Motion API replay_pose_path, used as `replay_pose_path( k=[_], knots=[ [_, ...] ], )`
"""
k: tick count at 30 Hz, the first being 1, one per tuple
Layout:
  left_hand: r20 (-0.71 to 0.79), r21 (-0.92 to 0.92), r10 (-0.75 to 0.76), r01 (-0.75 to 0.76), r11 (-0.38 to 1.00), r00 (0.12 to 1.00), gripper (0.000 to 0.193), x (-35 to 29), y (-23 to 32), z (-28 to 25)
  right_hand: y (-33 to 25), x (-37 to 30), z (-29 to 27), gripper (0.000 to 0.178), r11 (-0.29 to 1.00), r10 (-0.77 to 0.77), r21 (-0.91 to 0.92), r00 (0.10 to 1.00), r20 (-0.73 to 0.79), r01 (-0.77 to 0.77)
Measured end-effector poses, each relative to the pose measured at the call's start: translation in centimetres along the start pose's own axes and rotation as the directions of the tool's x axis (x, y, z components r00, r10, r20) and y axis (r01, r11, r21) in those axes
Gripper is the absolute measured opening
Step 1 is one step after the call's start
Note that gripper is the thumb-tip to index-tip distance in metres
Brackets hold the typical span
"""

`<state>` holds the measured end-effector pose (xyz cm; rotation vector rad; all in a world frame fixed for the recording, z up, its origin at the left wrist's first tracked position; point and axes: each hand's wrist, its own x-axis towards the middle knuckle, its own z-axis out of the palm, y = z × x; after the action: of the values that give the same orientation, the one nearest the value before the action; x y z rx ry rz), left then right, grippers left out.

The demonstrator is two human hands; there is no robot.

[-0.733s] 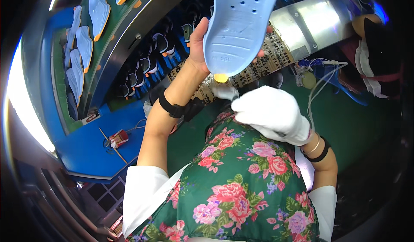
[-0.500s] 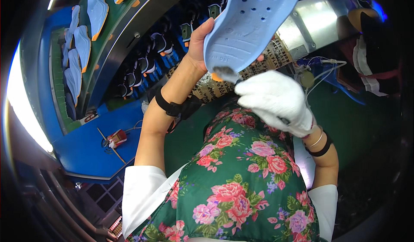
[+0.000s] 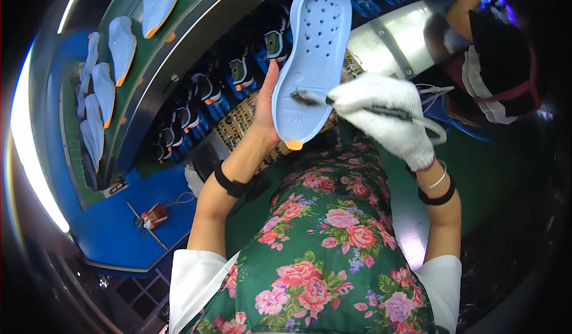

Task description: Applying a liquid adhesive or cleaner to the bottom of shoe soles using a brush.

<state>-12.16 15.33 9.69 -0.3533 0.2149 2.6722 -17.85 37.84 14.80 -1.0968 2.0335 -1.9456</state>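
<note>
A light blue shoe sole (image 3: 319, 75) with small holes in its forefoot and an orange heel tip is tilted up before me. My bare left hand (image 3: 265, 107) grips it along its left edge, thumb up the side and the other fingers mostly hidden behind. In my right hand (image 3: 381, 113), which wears a white knit glove, is a brush (image 3: 304, 98) with a dark handle. Its bristles lie against the inner face of the sole, above the heel. A pale tube (image 3: 438, 132) loops beside the glove, seemingly from the handle's end.
More blue soles (image 3: 122, 48) stand on a green conveyor (image 3: 134, 78) at the left. Dark shoe uppers (image 3: 205, 87) line a rack behind the held sole. A small red object with a stick (image 3: 154, 216) lies on the blue table (image 3: 119, 232). Another person (image 3: 494, 66) is at the far right.
The sole has come down and left, so its whole length now shows. The brush has shifted from the heel edge onto the sole's inner face. The soles on the conveyor appear lower in view.
</note>
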Motion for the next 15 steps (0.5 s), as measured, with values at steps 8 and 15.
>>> replay_pose_path(
  k=[8,15],
  knots=[
    [0.121,0.057,-0.110,0.103,0.993,0.987,0.095,0.1,-2.0,-1.6,0.9,4.7,-4.1,0.023,0.745,-0.427,-0.564,0.904,0.008,0.357],
    [0.271,0.049,-0.011,-0.003,0.999,0.963,0.104,2.1,0.2,-1.4,-0.7,-2.8,2.8,0.029,0.913,-0.242,-0.298,0.958,0.153,0.278]
  ],
)
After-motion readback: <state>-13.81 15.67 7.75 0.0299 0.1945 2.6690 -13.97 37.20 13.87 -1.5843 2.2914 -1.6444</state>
